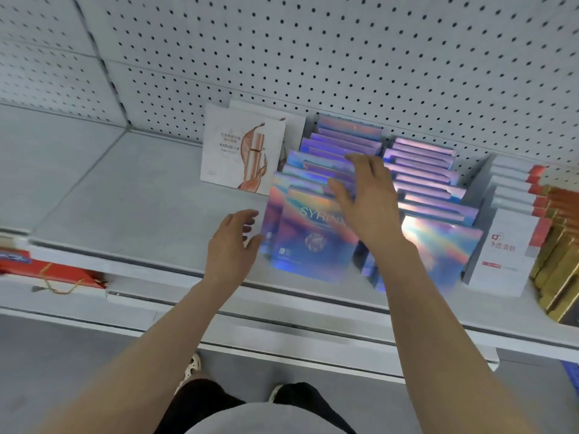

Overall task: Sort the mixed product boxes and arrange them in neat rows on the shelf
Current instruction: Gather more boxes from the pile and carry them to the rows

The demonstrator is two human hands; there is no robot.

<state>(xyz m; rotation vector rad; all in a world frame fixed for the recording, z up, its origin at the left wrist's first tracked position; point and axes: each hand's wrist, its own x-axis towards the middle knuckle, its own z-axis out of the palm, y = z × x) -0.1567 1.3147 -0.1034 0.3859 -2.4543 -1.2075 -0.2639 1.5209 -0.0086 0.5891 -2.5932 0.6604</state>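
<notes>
The front iridescent box (308,239) reads "SYHIN", the rest hidden by a hand. The white box (241,148) reads "MARUBI".

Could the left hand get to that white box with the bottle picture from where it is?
Probably yes. The left hand is open and holds nothing, and bare shelf lies between it and the white box, which leans at the left end of the holographic boxes.

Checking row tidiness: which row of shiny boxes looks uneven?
The left shiny row, under the right hand; its boxes sit staggered, unlike the even right shiny row.
</notes>
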